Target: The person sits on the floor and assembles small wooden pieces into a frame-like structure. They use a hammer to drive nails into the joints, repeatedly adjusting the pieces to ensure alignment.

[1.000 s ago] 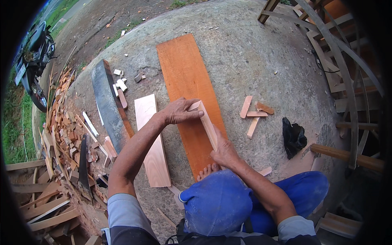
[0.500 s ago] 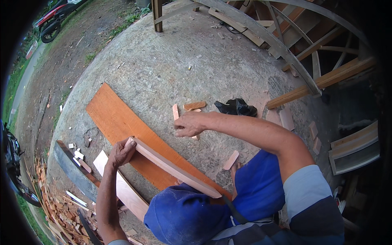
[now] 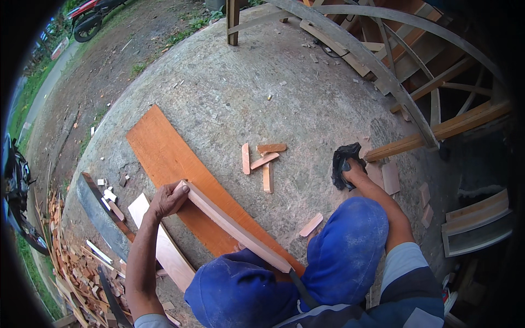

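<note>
My left hand (image 3: 170,199) is closed around the upper end of a curved pale wooden strip (image 3: 235,229), thumb on its tip. The strip slopes down toward my blue-trousered legs, its lower end by my lap. Beneath it, a wide orange-brown board (image 3: 164,136) lies on the concrete. At the right, my right hand (image 3: 354,170) grips a crumpled black plastic bag (image 3: 342,158); the plastic hides most of its fingers. Several small wood blocks (image 3: 267,177) lie grouped on the floor between my hands. Another pale block (image 3: 311,224) sits beside my right knee.
A pale board (image 3: 158,240) and a grey curved piece (image 3: 101,213) lie at the left, near a heap of wood scraps (image 3: 71,273). Curved wooden frames (image 3: 377,65) stand at the upper right. Further right are more pale blocks (image 3: 390,177) and a curved piece (image 3: 476,224).
My right hand has moved right, from above the small blocks to the black plastic bag, which is now bunched up around it. My left hand keeps hold of the strip. The view has shifted slightly.
</note>
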The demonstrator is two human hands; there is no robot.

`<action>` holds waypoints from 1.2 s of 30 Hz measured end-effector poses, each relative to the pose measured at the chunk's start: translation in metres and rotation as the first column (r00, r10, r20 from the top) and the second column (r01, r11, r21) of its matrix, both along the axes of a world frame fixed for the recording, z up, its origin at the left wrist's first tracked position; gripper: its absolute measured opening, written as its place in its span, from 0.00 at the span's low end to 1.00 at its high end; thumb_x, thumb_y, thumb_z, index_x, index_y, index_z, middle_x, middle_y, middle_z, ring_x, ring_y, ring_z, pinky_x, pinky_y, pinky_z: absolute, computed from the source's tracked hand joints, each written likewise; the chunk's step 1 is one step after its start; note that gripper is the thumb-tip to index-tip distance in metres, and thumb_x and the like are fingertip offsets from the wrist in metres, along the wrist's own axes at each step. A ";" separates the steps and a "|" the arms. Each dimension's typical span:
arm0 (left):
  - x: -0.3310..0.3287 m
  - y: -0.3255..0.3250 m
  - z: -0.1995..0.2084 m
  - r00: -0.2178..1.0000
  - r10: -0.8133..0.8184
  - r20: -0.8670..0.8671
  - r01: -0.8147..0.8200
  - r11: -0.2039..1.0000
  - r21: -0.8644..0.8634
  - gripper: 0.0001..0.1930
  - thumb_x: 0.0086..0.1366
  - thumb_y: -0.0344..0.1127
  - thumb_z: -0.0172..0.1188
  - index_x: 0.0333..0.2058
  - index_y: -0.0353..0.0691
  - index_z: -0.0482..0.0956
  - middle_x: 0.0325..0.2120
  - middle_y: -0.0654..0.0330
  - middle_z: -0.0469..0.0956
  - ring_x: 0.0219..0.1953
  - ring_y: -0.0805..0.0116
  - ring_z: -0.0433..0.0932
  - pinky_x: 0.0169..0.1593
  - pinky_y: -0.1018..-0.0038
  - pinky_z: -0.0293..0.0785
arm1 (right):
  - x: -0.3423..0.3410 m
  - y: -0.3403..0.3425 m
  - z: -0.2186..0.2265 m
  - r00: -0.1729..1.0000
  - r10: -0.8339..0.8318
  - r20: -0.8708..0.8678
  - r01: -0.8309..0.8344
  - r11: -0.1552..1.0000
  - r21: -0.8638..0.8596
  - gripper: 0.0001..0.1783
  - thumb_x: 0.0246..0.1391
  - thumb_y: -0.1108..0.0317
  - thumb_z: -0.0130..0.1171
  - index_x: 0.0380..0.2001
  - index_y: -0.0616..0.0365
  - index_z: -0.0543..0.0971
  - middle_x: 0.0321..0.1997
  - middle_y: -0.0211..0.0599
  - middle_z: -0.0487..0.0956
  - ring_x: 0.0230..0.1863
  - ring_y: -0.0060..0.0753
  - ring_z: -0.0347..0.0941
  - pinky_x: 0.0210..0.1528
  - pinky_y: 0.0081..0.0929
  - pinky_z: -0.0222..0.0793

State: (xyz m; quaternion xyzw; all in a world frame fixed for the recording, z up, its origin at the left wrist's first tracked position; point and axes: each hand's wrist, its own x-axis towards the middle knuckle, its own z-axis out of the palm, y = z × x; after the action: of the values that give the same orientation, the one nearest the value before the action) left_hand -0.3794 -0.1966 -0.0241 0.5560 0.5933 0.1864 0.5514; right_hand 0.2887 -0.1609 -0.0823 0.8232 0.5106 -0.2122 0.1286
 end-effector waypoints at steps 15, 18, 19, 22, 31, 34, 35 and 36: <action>0.000 -0.002 0.003 0.990 -0.036 -0.135 0.041 0.998 0.037 0.30 0.72 0.64 0.56 0.37 0.36 0.80 0.24 0.66 0.73 0.32 0.76 0.70 0.37 0.69 0.71 | 0.105 -0.054 -0.107 0.640 0.379 -0.668 -0.045 0.887 0.460 0.22 0.58 0.58 0.60 0.53 0.54 0.84 0.58 0.50 0.83 0.60 0.42 0.76 0.61 0.52 0.71; -0.005 -0.001 0.002 0.985 -0.047 -0.164 0.048 0.999 0.004 0.29 0.73 0.62 0.56 0.37 0.36 0.79 0.25 0.67 0.73 0.32 0.76 0.69 0.37 0.69 0.70 | 0.096 -0.062 -0.104 0.857 0.432 -0.281 -0.317 0.872 0.373 0.27 0.55 0.57 0.64 0.58 0.48 0.82 0.60 0.51 0.82 0.61 0.41 0.76 0.66 0.54 0.67; -0.004 -0.001 0.000 0.986 -0.060 -0.157 0.058 0.998 -0.015 0.28 0.74 0.62 0.56 0.37 0.36 0.79 0.25 0.67 0.73 0.32 0.77 0.69 0.37 0.69 0.70 | 0.085 -0.062 -0.095 0.863 0.438 -0.254 -0.347 0.877 0.334 0.27 0.54 0.58 0.64 0.58 0.48 0.82 0.60 0.50 0.82 0.62 0.42 0.76 0.67 0.51 0.67; -0.004 0.000 -0.004 0.998 -0.047 -0.032 0.047 0.999 0.024 0.26 0.75 0.56 0.57 0.49 0.34 0.82 0.31 0.67 0.79 0.37 0.78 0.74 0.44 0.72 0.75 | 0.056 -0.062 -0.041 0.844 0.497 -0.202 -0.411 0.841 0.351 0.27 0.52 0.62 0.65 0.57 0.49 0.82 0.60 0.46 0.82 0.64 0.47 0.75 0.69 0.45 0.67; -0.008 0.000 -0.014 0.969 0.070 0.238 -0.046 0.994 -0.104 0.32 0.73 0.52 0.63 0.60 0.27 0.76 0.49 0.55 0.83 0.51 0.66 0.80 0.58 0.68 0.75 | 0.047 -0.030 0.101 0.928 0.177 -0.327 -0.141 0.981 0.131 0.21 0.50 0.70 0.65 0.50 0.61 0.85 0.52 0.52 0.85 0.56 0.50 0.82 0.60 0.39 0.77; -0.015 0.001 -0.021 0.979 0.032 0.203 -0.017 0.997 -0.077 0.32 0.73 0.52 0.63 0.60 0.27 0.77 0.49 0.55 0.83 0.51 0.67 0.79 0.58 0.68 0.75 | 0.041 -0.048 0.118 0.907 0.249 -0.341 -0.211 0.967 0.144 0.20 0.53 0.74 0.61 0.50 0.64 0.84 0.51 0.54 0.85 0.54 0.52 0.82 0.58 0.43 0.77; -0.015 0.001 -0.023 0.982 0.036 0.184 -0.024 0.998 -0.063 0.32 0.73 0.53 0.63 0.60 0.27 0.77 0.48 0.55 0.83 0.51 0.67 0.79 0.58 0.68 0.75 | 0.037 -0.052 0.115 0.869 0.334 -0.365 -0.270 0.939 0.215 0.19 0.54 0.75 0.59 0.50 0.65 0.84 0.51 0.55 0.85 0.54 0.52 0.82 0.57 0.44 0.77; -0.015 0.002 -0.023 0.981 0.028 0.191 -0.014 0.997 -0.071 0.32 0.73 0.53 0.63 0.60 0.28 0.77 0.48 0.56 0.84 0.51 0.67 0.80 0.58 0.68 0.75 | 0.032 -0.052 0.106 0.887 0.322 -0.332 -0.270 0.943 0.192 0.19 0.53 0.74 0.59 0.49 0.63 0.84 0.51 0.54 0.85 0.54 0.55 0.82 0.57 0.44 0.77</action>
State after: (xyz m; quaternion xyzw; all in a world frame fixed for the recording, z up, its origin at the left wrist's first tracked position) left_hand -0.3947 -0.1951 -0.0474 0.5099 0.5494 0.2243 0.6228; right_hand 0.3203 -0.2125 0.0239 0.6898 0.6588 -0.3002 0.0057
